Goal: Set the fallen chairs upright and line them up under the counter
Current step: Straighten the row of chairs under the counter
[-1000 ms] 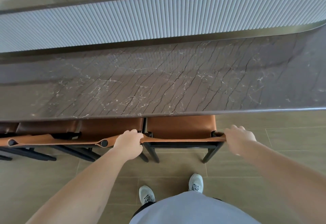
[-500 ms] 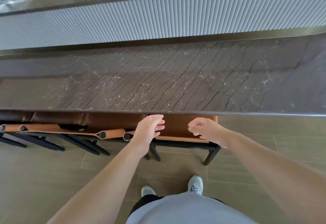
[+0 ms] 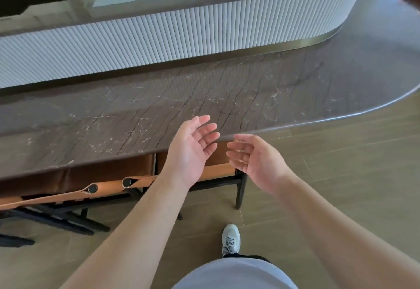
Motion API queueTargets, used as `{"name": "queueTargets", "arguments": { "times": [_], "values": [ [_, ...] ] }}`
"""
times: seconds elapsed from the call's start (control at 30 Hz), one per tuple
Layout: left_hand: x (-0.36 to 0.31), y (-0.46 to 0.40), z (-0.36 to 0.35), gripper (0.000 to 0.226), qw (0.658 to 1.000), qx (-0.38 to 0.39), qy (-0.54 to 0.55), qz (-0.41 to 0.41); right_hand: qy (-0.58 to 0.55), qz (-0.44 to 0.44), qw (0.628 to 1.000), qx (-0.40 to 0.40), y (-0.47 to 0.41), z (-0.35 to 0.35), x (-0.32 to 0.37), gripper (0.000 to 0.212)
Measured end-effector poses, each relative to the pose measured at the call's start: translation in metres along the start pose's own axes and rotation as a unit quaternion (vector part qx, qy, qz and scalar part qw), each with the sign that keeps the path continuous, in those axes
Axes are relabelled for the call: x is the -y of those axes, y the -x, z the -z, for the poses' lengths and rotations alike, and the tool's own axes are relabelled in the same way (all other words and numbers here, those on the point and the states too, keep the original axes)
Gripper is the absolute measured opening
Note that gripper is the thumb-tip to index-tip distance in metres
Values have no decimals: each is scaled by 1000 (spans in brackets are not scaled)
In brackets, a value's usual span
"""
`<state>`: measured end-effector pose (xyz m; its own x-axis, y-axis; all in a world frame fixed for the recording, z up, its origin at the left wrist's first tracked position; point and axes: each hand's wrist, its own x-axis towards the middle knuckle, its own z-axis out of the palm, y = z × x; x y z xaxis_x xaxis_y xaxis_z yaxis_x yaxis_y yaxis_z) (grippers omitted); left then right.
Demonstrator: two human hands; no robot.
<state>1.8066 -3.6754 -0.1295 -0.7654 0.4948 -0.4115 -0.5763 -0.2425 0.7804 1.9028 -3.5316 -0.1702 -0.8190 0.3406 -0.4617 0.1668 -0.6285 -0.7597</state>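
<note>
Both hands, left hand (image 3: 192, 150) and right hand (image 3: 254, 161), hang spread and empty just above the rightmost chair (image 3: 218, 170), which seems tucked under the surface (image 3: 136, 115), its backrest running left-right.

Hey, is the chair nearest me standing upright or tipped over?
Upright. The chair has its black legs planted on the floor, and its tan seat is tucked level under the counter. Neither hand touches it.

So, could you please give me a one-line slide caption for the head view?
Both hands, left and right, open and empty above the tan chairs tucked under the marble counter.
</note>
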Motion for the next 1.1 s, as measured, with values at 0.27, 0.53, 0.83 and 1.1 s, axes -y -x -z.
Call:
{"name": "queueTargets", "arguments": {
  "times": [0.27,0.53,0.83,1.1],
  "values": [
    [34,54,-9,31,998,34,49,1,-59,67,996,-27,82,20,12,20],
    [64,76,-53,27,994,92,-60,-5,-45,96,991,-79,119,81,26,19],
    [140,47,-196,28,982,132,-136,19,-48,128,984,-113,140,230,90,16],
    [223,18,-383,26,963,209,-162,47,-74,141,969,-190,169,401,174,19]
  ]
}}
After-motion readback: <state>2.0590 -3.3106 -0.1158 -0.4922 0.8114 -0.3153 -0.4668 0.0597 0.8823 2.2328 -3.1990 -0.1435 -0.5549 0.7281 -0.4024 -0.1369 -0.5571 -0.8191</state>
